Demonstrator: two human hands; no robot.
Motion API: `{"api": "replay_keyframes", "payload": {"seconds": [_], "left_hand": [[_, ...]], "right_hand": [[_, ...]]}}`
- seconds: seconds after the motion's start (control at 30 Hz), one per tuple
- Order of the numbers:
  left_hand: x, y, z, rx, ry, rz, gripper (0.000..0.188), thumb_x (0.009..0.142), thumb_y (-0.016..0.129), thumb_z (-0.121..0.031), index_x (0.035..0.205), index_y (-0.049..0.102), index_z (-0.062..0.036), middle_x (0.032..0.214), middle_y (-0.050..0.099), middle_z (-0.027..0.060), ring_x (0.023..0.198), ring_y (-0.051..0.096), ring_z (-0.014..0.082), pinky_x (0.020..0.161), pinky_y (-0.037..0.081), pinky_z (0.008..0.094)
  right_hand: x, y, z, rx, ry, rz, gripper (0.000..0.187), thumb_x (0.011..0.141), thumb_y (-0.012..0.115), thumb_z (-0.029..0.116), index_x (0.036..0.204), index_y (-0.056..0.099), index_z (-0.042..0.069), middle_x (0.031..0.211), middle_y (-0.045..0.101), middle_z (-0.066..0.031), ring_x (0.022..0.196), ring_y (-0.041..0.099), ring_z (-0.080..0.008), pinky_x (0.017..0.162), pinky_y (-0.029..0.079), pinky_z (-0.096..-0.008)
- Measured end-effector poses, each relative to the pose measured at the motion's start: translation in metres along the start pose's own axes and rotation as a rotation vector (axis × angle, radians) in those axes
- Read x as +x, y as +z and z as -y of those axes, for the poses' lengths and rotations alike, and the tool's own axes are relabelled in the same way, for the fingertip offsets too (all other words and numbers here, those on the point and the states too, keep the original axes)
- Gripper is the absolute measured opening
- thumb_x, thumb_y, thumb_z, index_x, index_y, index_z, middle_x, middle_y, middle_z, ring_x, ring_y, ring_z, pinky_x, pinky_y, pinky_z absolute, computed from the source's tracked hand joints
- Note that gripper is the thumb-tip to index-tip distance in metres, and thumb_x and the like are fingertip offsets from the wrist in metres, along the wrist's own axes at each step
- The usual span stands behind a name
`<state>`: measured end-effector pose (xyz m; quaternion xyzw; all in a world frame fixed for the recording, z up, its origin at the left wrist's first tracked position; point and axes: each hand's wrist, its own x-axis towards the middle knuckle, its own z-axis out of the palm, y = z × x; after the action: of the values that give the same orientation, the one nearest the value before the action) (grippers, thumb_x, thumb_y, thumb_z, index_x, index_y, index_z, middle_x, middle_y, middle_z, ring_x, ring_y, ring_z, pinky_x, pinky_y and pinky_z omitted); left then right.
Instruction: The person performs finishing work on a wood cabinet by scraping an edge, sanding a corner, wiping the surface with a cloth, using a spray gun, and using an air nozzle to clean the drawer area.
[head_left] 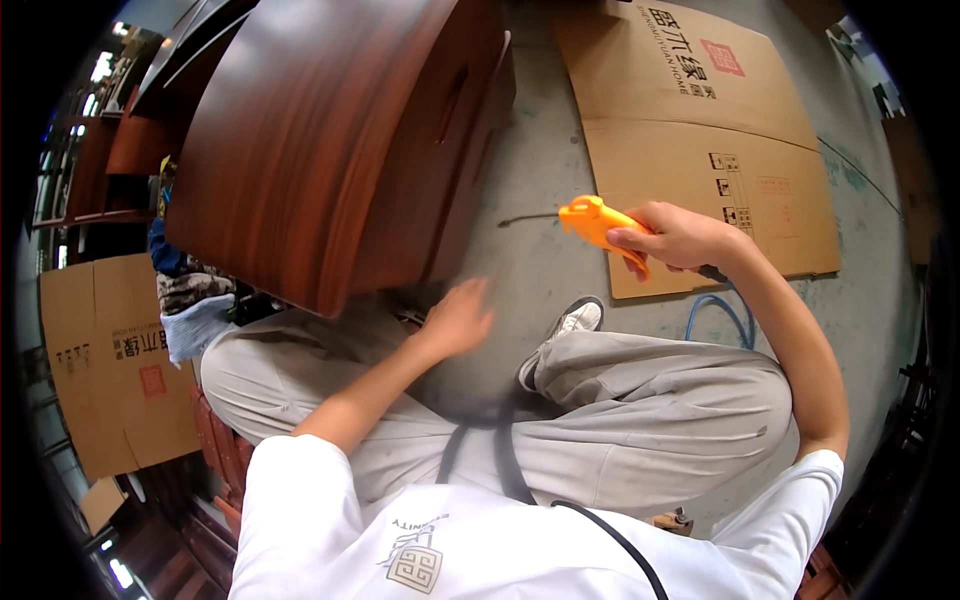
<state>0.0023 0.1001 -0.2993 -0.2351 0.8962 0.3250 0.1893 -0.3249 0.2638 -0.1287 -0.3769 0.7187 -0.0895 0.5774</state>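
Note:
My right hand (672,238) is closed around the handle of an orange air blow gun (594,220). Its thin metal nozzle (530,217) points left, toward a glossy dark reddish-brown wooden furniture piece (300,130). Below the near lower edge of that piece is my left hand (460,318), above my lap. Motion smears its fingers, so I cannot tell whether it touches or holds anything.
Flattened cardboard (700,160) lies on the grey floor (545,150) to the right. A blue hose (722,308) curls beside my right knee. Cloths (198,325) are bunched under the wooden piece at left. More cardboard (115,360) stands at far left.

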Motion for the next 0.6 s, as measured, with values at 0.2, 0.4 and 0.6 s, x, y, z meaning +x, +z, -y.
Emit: {"api": "replay_keyframes", "payload": {"seconds": [0.2, 0.4, 0.6], "left_hand": [[0.0, 0.001, 0.016, -0.498, -0.096, -0.065, 0.062, 0.102, 0.064, -0.025, 0.155, 0.043, -0.0025, 0.154, 0.05, 0.0192, 0.144, 0.049, 0.0332, 0.116, 0.043, 0.0434], [0.074, -0.086, -0.086, -1.646, 0.257, -0.505, 0.066, 0.103, 0.057, -0.007, 0.163, 0.028, -0.0128, 0.158, 0.043, 0.0083, 0.142, 0.049, 0.0266, 0.118, 0.045, 0.0485], [0.123, -0.132, -0.119, -2.287, 0.448, -0.572, 0.068, 0.097, 0.057, 0.005, 0.157, 0.033, -0.0182, 0.143, 0.052, 0.0046, 0.124, 0.059, 0.0201, 0.113, 0.049, 0.0457]], "right_hand": [[-0.003, -0.016, -0.025, 0.101, -0.111, -0.392, 0.047, 0.109, 0.051, 0.05, 0.107, 0.065, 0.005, 0.077, 0.067, -0.0005, 0.061, 0.061, -0.007, 0.047, 0.046, -0.0242], [-0.017, -0.04, -0.007, 0.174, -0.213, -0.666, 0.046, 0.108, 0.053, 0.049, 0.103, 0.065, 0.005, 0.076, 0.066, 0.0004, 0.06, 0.059, -0.0057, 0.045, 0.045, -0.0242], [-0.051, -0.045, 0.011, 0.305, -0.301, -0.669, 0.046, 0.109, 0.054, 0.046, 0.104, 0.065, 0.002, 0.077, 0.065, -0.0003, 0.066, 0.061, -0.0058, 0.053, 0.045, -0.0229]]}}
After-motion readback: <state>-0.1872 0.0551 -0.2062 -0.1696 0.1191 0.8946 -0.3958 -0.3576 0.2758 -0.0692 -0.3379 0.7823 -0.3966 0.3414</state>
